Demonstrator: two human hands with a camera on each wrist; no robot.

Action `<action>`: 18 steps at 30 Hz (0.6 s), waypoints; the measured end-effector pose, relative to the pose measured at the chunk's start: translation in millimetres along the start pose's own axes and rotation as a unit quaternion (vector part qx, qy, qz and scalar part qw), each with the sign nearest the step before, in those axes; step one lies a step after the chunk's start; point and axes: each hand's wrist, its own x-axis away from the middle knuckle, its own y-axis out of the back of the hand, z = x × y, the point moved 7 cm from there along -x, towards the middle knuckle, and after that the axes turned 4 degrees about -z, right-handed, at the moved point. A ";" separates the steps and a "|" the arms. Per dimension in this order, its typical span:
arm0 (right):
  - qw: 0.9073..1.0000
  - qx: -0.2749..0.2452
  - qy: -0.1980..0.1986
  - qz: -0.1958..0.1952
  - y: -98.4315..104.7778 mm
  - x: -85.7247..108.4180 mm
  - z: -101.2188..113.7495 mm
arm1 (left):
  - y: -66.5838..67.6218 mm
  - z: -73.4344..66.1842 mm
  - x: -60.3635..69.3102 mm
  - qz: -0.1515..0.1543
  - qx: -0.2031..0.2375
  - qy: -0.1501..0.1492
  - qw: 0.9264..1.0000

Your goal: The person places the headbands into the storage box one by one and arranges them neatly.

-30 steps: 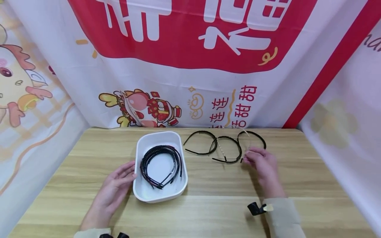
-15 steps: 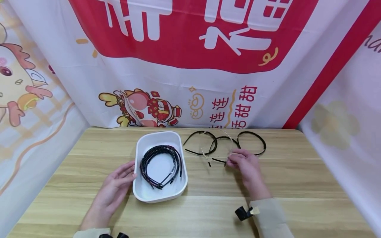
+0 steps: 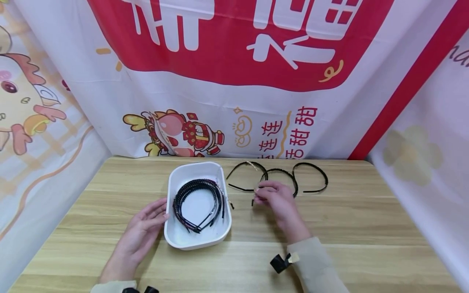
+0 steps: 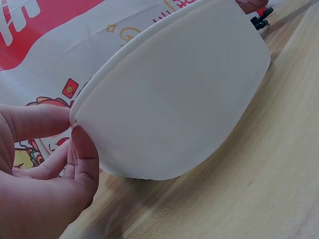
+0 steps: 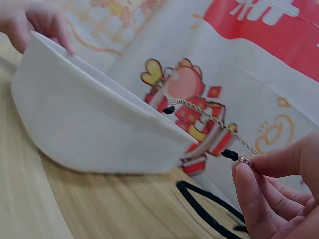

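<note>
My left hand [image 3: 141, 232] holds the left rim of a white plastic bin [image 4: 169, 94], its thumb and a finger meeting at the edge in the left wrist view. Several dark headbands [image 3: 194, 185] lie nested inside the bin. Just right of the bin, above the table, my right hand [image 3: 276, 203] pinches a thin, twisted gold-toned headband [image 5: 214, 118] near one black tip. Its other black tip [image 5: 169, 110] hangs beside the bin's right rim. Part of this headband is hard to make out in the head view.
Behind my right hand, three black headbands lie on the wooden table: one at left [image 3: 239, 164], a partly covered middle one [image 3: 296, 185] and one at right [image 3: 326, 177]. A printed cloth [image 3: 220, 77] hangs along the table's back edge.
My right hand has carried the gold-toned headband leftward, from over the right-hand black headbands to beside the bin. My left hand stays at the bin's rim.
</note>
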 end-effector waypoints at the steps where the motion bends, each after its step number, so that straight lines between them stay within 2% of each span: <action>1: 1.000 0.003 -0.002 0.006 -5.0 -0.3 0.3 | 0.2 0.1 -0.2 0.000 0.000 0.000 1.000; 9: 0.996 0.055 -0.016 0.062 -39.7 -8.7 8.6 | 1.2 0.1 -0.2 -0.003 0.000 -0.001 1.000; 18: 0.984 0.110 -0.018 0.139 -73.2 -19.8 19.3 | 0.0 -0.1 0.6 -0.002 0.002 0.000 1.000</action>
